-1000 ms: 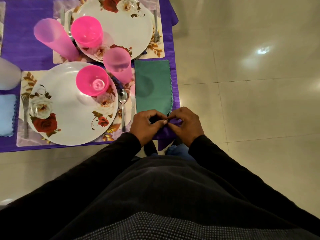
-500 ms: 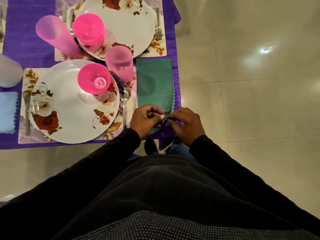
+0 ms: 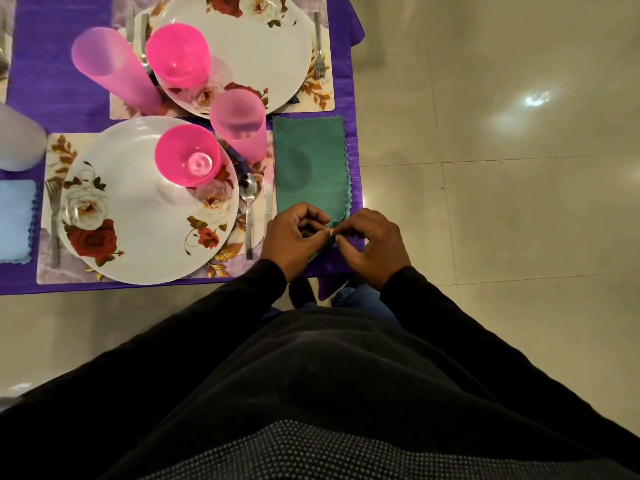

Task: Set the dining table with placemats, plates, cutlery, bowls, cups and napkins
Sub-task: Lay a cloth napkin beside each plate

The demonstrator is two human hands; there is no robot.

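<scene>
Table in a purple cloth

On the table (image 3: 62, 95) lie two floral placemats, near (image 3: 65, 271) and far (image 3: 325, 95), a green napkin (image 3: 310, 168) at right, a blue napkin (image 3: 14, 220) at left.

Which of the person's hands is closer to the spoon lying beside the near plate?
Left. The left hand is just right of the spoon, near its handle. The right hand is farther right, beyond the left hand; both pinch the near edge of the green napkin.

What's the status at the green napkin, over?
Left hand and right hand both pinch the green napkin's near edge. Napkin flat beside the knife. Nothing in the way.
</scene>
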